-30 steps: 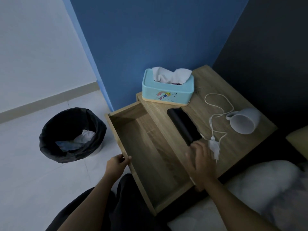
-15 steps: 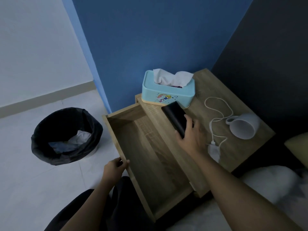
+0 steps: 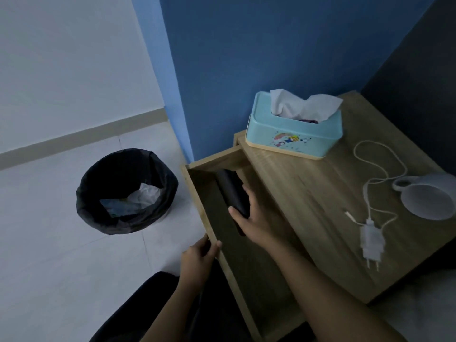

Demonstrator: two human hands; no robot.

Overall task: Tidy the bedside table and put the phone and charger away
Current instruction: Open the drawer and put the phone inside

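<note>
The black phone [image 3: 230,190] is in my right hand [image 3: 254,218], held low inside the open wooden drawer [image 3: 197,193] near its far end. My left hand [image 3: 197,260] grips the drawer's front rim. The white charger [image 3: 371,243] lies on the bedside table top [image 3: 308,193] at the right, its plug facing me, and its white cable [image 3: 380,169] loops away behind it, with the loose cable end lying beside the plug.
A light blue tissue box [image 3: 293,134] stands at the back of the table against the blue wall. A white mug [image 3: 429,196] lies on its side at the right edge. A bin lined with a black bag [image 3: 125,191] stands on the floor left of the drawer.
My right hand lifted the phone off the table top and carried it left and down into the drawer. The cable is no longer attached to the phone. My left hand stayed on the drawer rim.
</note>
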